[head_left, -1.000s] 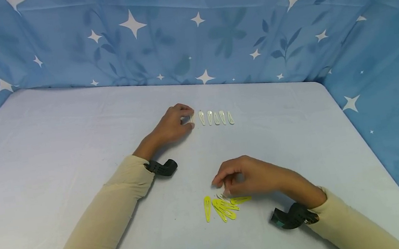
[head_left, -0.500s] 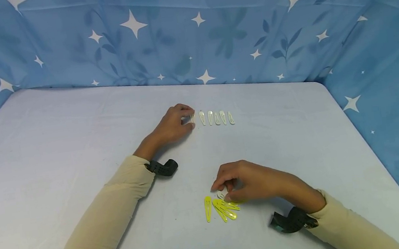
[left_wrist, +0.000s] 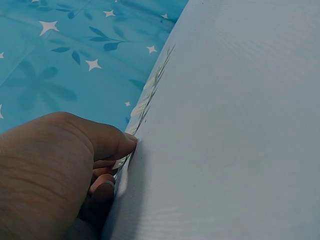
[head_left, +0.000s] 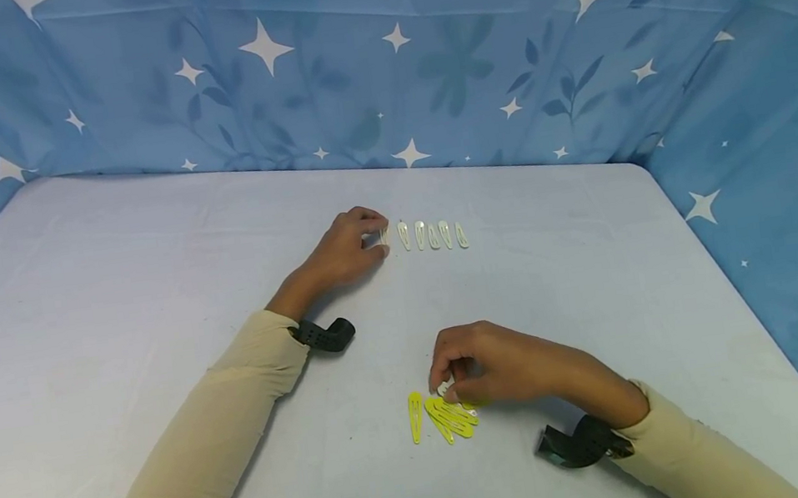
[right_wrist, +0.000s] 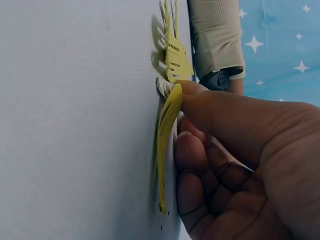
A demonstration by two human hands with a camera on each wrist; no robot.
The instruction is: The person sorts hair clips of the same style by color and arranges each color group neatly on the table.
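Note:
My left hand (head_left: 347, 247) holds a white snap hair clip (head_left: 385, 236) at the left end of a row of white hair clips (head_left: 445, 234), its thumb and fingertips at the clip's two ends. Closer to me, my right hand (head_left: 500, 362) is low over a small pile of yellow snap hair clips (head_left: 452, 421). There it pinches a white hair clip (right_wrist: 164, 87), mostly hidden by the thumb and a yellow hair clip (right_wrist: 169, 122) in the right wrist view. One yellow hair clip (head_left: 416, 417) lies apart, left of the pile.
A white cloth covers the table (head_left: 249, 487). Behind it and along the right side hangs a blue curtain (head_left: 346, 79) with white stars. Each wrist carries a black camera mount, such as the left one (head_left: 327, 337).
My right hand has come down slightly onto the pile, and its fingers have closed in at the white hair clip there. The left hand has stayed in place at the row.

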